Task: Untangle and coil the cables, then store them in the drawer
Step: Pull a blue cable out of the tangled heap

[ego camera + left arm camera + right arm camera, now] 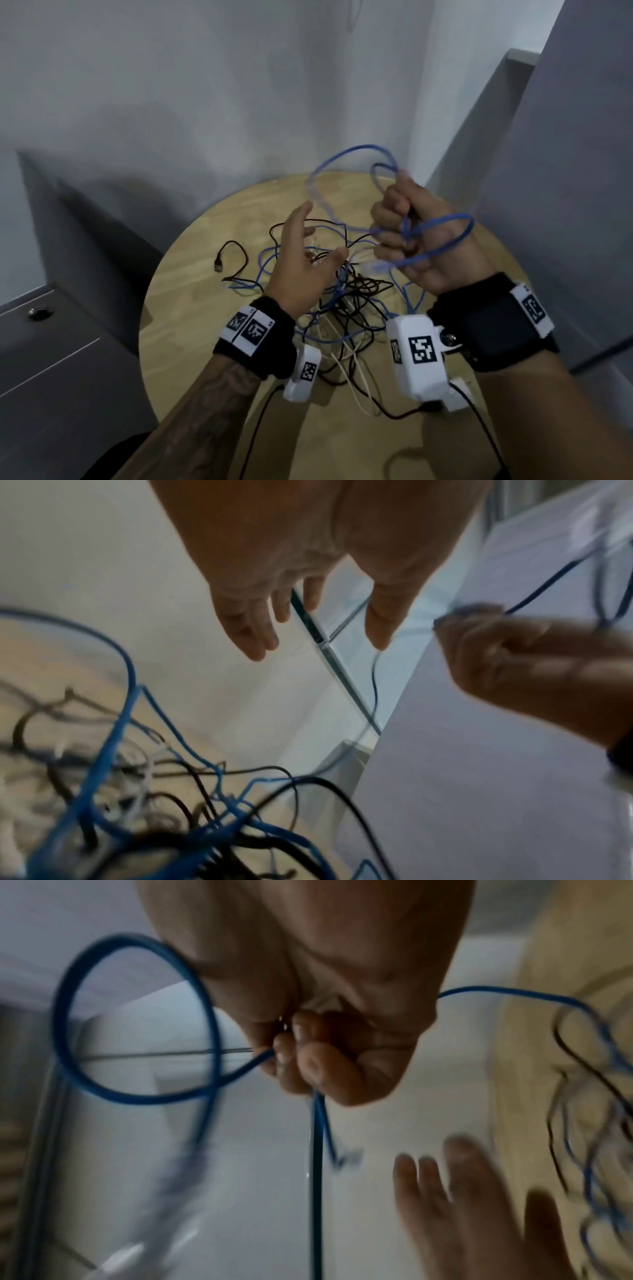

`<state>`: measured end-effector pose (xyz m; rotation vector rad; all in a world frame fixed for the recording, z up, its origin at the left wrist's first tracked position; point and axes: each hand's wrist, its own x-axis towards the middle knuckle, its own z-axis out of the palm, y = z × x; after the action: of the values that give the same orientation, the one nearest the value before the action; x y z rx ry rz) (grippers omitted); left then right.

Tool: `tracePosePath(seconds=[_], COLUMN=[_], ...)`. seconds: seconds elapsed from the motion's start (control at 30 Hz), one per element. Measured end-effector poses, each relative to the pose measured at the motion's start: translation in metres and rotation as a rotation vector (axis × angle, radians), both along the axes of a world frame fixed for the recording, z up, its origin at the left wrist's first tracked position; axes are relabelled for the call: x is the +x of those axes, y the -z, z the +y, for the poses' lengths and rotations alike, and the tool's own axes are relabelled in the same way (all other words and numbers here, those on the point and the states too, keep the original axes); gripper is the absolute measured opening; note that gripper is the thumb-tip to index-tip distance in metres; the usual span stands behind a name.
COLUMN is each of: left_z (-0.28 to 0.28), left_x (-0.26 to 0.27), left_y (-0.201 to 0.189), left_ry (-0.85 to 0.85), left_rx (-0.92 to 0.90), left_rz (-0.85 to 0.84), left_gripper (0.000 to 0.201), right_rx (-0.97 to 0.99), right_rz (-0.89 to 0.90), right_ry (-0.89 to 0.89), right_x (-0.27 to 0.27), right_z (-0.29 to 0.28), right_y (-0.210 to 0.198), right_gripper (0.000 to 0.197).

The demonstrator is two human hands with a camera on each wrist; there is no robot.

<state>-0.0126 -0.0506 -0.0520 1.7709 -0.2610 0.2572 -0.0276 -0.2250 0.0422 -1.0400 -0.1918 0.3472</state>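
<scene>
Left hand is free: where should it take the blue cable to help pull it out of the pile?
Probably pinch the blue cable just below the right hand, where it hangs clear above the tangle. Bring the left hand in from the left, thumb and fingers either side of the strand.

Bare wood runs along the left edge of the round light-wood bench (178,329), easy way in. The middle's clogged by the knotted heap of blue, black and white cables (346,301). Grey walls seem to crowd the back and right.
</scene>
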Motion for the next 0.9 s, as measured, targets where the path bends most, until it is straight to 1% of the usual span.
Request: tracePosePath(seconds=[0.03,0.07,0.1,0.13,0.17,0.2,0.27,0.3,0.33,0.37,0.4,0.43,0.47,0.5,0.53,0.57,0.6,0.63,0.67,0.7,0.73,0.77,0.8,0.83,0.87,0.9], left_z=[0.002,0.001,-0.001,-0.006,-0.010,-0.014,-0.019,-0.019,-0.017,-0.015,-0.015,-0.014,-0.015,-0.017,-0.017,-0.021,-0.024,-0.026,-0.027,-0.029,-0.030,-0.033,-0.035,-0.036,-0.040,-0.043], left_x=[0.001,0.002,0.003,0.006,0.008,0.011,0.013,0.013,0.014,0.014,0.017,0.016,0.020,0.021,0.023,0.024,0.030,0.030,0.034,0.034,0.035,0.032,0.038,0.043,0.036,0.031], left_y=[0.000,0.001,0.001,-0.001,-0.003,-0.001,-0.003,-0.003,-0.003,-0.005,-0.002,-0.002,0.003,0.004,0.006,0.007,0.013,0.012,0.020,0.024,0.032,0.029,0.036,0.036,0.017,0.002], left_ry=[0.027,0.067,0.121,0.172,0.210,0.230,0.284,0.298,0.319,0.308,0.302,0.284,0.256,0.254,0.281,0.343,0.408,0.446,0.460,0.451,0.425,0.382,0.305,0.258,0.242,0.294], left_rx=[0.067,0.089,0.058,-0.045,-0.140,-0.239,-0.254,-0.217,-0.222,-0.183,-0.157,-0.124,-0.114,-0.107,-0.114,-0.122,-0.136,-0.103,-0.056,0.007,0.091,0.161,0.197,0.126,0.057,-0.053], left_rz=[-0.008,0.002,0.078,0.202,0.296,0.350,0.235,0.142,0.082,0.069,0.035,0.041,0.058,0.118,0.171,0.270,0.351,0.430,0.459,0.463,0.447,0.415,0.378,0.373,0.380,0.404], left_gripper=[0.082,0.085,0.080,0.072,0.070,0.071,0.059,0.046,0.032,0.021,0.018,0.025,0.041,0.057,0.069,0.072,0.066,0.052,0.040,0.039,0.047,0.061,0.070,0.075,0.074,0.067], right_rx=[0.033,0.062,0.094,0.131,0.164,0.187,0.177,0.144,0.113,0.106,0.130,0.179,0.222,0.231,0.204,0.164,0.136,0.127,0.120,0.114,0.121,0.147,0.177,0.194,0.191,0.166], right_rz=[0.048,0.071,0.075,0.073,0.078,0.088,0.096,0.087,0.083,0.091,0.113,0.144,0.174,0.188,0.183,0.170,0.160,0.157,0.160,0.164,0.171,0.183,0.195,0.207,0.217,0.222], right_ry=[-0.150,-0.283,-0.393,-0.479,-0.538,-0.573,-0.575,-0.538,-0.493,-0.470,-0.485,-0.527,-0.578,-0.609,-0.614,-0.609,-0.602,-0.587,-0.560,-0.534,-0.527,-0.542,-0.571,-0.590,-0.595,-0.583], right_x=[-0.003,-0.007,-0.009,-0.011,-0.013,-0.014,-0.014,-0.012,-0.009,-0.006,-0.002,0.001,0.004,0.004,0.004,0.003,0.002,0.002,0.002,0.004,0.006,0.007,0.008,0.008,0.008,0.007], right_z=[0.003,0.005,0.007,0.009,0.009,0.009,0.007,0.005,0.002,-0.001,-0.005,-0.008,-0.009,-0.009,-0.007,-0.004,-0.002,-0.001,-0.002,-0.004,-0.008,-0.011,-0.013,-0.013,-0.012,-0.011], right_y=[-0.002,-0.003,-0.005,-0.007,-0.009,-0.011,-0.012,-0.010,-0.008,-0.006,-0.003,-0.001,0.000,0.001,0.002,0.003,0.004,0.005,0.007,0.007,0.008,0.007,0.007,0.006,0.006,0.006], right_gripper=[0.048,0.049,0.048,0.046,0.044,0.044,0.044,0.044,0.045,0.046,0.046,0.046,0.045,0.045,0.045,0.045,0.045,0.045,0.045,0.045,0.045,0.045,0.045,0.044,0.044,0.045])
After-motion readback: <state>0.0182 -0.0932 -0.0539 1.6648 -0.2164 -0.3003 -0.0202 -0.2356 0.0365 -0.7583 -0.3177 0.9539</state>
